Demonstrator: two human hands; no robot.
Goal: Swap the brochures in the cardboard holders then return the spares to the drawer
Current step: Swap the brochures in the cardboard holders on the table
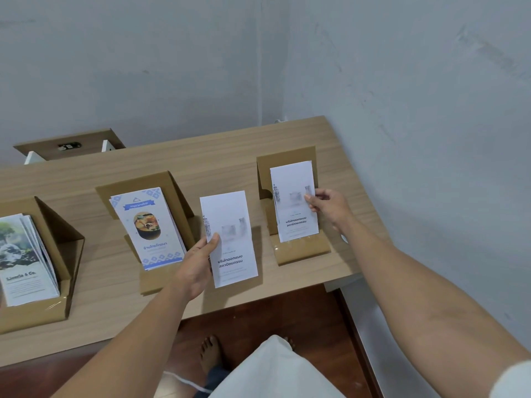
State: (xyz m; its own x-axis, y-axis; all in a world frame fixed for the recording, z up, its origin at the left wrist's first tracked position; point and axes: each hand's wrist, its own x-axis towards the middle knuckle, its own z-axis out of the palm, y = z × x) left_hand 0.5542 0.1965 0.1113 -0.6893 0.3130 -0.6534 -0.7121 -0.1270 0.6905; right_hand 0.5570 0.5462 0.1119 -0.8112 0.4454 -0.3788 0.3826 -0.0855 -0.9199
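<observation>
So the white brochure [229,239] with the bold Thai heading was up off the desk [230,145], pinched along its left edge by the person's left hand [195,265], thumb on the front and fingers curled behind. An identical white brochure [294,201] sat in the right cardboard holder [287,156], and the right hand [327,206] had its fingertips pinching that one's right edge, either seating it or pulling it, honestly couldn't tell which. Just left of the held sheet, the middle cardboard holder [169,185] had a stack of blue food brochures [148,228], and the far left holder [57,225] was stuffed with waterfall-photo brochures [23,259]. Progress-wise it looked like early-to-mid swap: only the white ones were in play, the other two stacks looked untouched. Back left, what looked like an open drawer [69,143] was waiting, so returning the spares clearly hadn't happened yet.
</observation>
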